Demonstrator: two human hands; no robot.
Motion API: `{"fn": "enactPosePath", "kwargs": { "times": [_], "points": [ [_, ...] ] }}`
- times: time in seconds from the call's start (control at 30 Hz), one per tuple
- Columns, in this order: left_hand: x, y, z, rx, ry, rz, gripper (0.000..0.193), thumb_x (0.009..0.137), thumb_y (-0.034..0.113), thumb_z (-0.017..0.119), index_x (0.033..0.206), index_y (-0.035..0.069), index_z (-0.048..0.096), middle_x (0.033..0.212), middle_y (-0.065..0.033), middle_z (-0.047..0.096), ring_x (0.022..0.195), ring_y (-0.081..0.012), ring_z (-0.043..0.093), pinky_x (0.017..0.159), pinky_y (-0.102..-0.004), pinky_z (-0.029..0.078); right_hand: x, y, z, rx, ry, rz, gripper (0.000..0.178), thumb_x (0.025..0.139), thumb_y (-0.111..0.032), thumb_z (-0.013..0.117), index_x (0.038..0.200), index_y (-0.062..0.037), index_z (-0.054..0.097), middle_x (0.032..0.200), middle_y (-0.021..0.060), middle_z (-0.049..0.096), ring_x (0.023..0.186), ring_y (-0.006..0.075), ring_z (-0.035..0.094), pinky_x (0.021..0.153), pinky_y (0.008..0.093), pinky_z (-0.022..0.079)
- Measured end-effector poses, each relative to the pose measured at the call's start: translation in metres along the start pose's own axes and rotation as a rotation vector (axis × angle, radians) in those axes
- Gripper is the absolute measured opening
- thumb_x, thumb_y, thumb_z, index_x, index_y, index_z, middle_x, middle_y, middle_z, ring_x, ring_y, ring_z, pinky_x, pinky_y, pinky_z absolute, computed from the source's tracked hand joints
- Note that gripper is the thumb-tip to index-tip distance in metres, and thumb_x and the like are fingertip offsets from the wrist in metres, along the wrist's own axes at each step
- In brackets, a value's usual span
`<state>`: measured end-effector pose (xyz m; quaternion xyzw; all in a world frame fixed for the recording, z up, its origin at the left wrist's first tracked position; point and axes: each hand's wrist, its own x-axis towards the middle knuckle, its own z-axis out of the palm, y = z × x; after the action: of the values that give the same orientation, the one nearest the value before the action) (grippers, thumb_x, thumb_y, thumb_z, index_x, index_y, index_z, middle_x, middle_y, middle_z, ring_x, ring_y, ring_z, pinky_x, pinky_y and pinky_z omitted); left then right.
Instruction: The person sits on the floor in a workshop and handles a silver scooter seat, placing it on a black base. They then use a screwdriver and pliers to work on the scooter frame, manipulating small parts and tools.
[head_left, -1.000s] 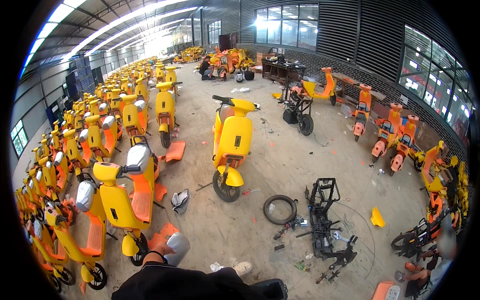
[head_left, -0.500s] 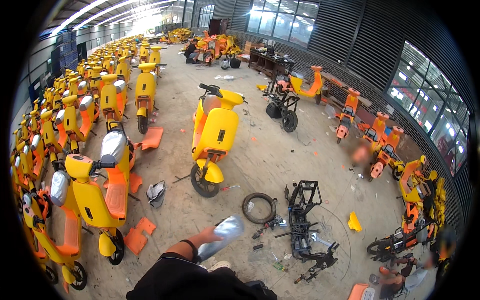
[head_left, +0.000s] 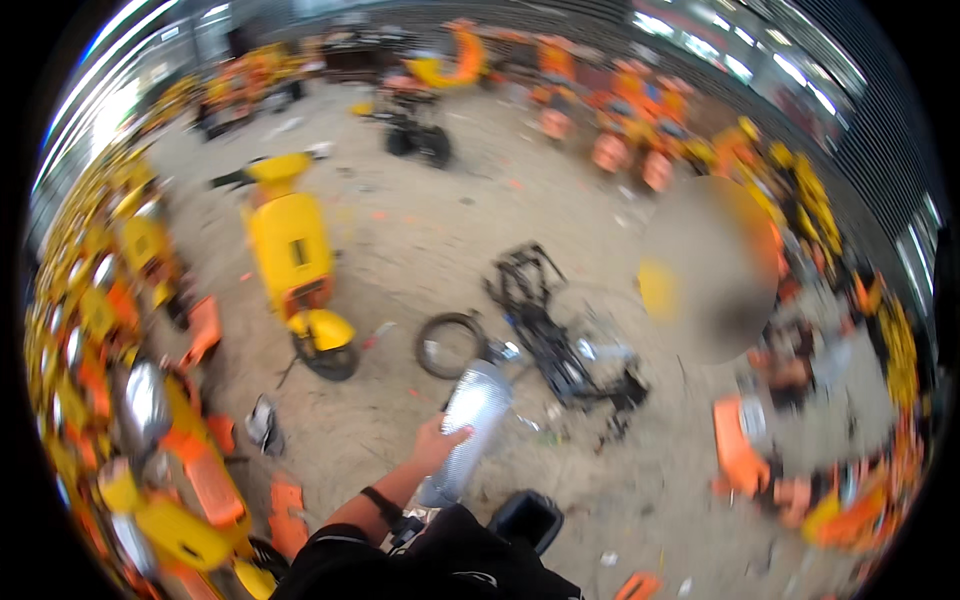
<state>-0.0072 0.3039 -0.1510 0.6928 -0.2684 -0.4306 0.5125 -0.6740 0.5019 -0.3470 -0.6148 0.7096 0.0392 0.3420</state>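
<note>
My left hand [head_left: 437, 440] grips a long silver-grey plastic panel [head_left: 468, 425] and holds it out in front of me over the concrete floor. A dark band sits on that wrist. My right hand is out of sight; only my dark clothing shows at the bottom edge. Just beyond the panel lie a loose black tyre [head_left: 450, 344] and a stripped black scooter frame [head_left: 555, 335]. A yellow scooter [head_left: 292, 255] stands to the left of them.
Rows of yellow and orange scooters [head_left: 120, 330] line the left side. Orange body panels [head_left: 205, 330] lie on the floor beside them. More orange scooters and parts [head_left: 760, 470] crowd the right and far side. A blurred figure [head_left: 710, 270] stands at right.
The view has swung right and tilted down. My left hand has lifted the silver panel higher and farther forward, toward the tyre and black frame.
</note>
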Motion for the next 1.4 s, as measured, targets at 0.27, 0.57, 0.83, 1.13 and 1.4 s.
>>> {"fn": "enactPosePath", "kwargs": {
  "times": [0.27, 0.57, 0.83, 1.13, 1.4],
  "points": [
    [0.005, -0.071, 0.097, 0.097, -0.279, 0.003, 0.037, 0.089, 0.022, 0.071, 0.112, -0.005, 0.063, 0.097, -0.0086, 0.068, 0.087, -0.0169, 0.063, 0.079, -0.0337, 0.052, -0.038, -0.171, -0.093, 0.928, -0.056, 0.362, 0.028, 0.086, -0.029, 0.065, 0.088, -0.0008, 0.068, 0.062, 0.0051, 0.057, 0.044, 0.0139, 0.049, 0.035, 0.0292, 0.038],
    [-0.041, -0.139, 0.170, -0.088, -0.581, -0.616, 0.048, 0.100, 0.031, 0.057, 0.132, -0.005, 0.050, 0.123, -0.0124, 0.061, 0.109, -0.0220, 0.059, 0.094, -0.0378, 0.049, 0.076, -0.139, 0.012, 1.333, -0.183, 0.441, 0.038, 0.098, -0.028, 0.057, 0.128, -0.0049, 0.062, 0.109, 0.0064, 0.068, 0.085, 0.0122, 0.062, 0.060, 0.0270, 0.046],
    [-0.035, -0.278, 0.189, -0.151, -0.649, -0.919, 0.075, 0.100, 0.053, 0.045, 0.148, -0.002, 0.031, 0.147, -0.0174, 0.045, 0.132, -0.0296, 0.047, 0.109, -0.0422, 0.041, 0.096, -0.072, 0.065, 1.693, -0.368, 0.464, 0.055, 0.098, -0.035, 0.060, 0.147, -0.0128, 0.045, 0.117, 0.0074, 0.061, 0.097, 0.0161, 0.058, 0.060, 0.0271, 0.049],
    [-0.047, -0.342, 0.214, 0.350, -0.343, -0.622, 0.065, 0.103, 0.049, 0.038, 0.147, 0.000, 0.039, 0.139, -0.0168, 0.052, 0.126, -0.0252, 0.051, 0.105, -0.0338, 0.040, 0.125, -0.074, 0.150, 1.396, -0.245, 0.527, 0.085, 0.080, -0.025, 0.081, 0.150, -0.0082, 0.036, 0.138, 0.0123, 0.053, 0.101, 0.0202, 0.060, 0.062, 0.0300, 0.050],
    [-0.026, -0.384, 0.240, 0.381, -0.290, -0.788, 0.075, 0.102, 0.058, 0.029, 0.149, 0.000, 0.033, 0.147, -0.0212, 0.042, 0.135, -0.0318, 0.041, 0.112, -0.0370, 0.032, 0.159, -0.065, 0.192, 1.410, -0.155, 0.589, 0.085, 0.077, -0.028, 0.084, 0.148, -0.0064, 0.041, 0.124, 0.0120, 0.061, 0.091, 0.0151, 0.061, 0.059, 0.0266, 0.049]
  ]
}}
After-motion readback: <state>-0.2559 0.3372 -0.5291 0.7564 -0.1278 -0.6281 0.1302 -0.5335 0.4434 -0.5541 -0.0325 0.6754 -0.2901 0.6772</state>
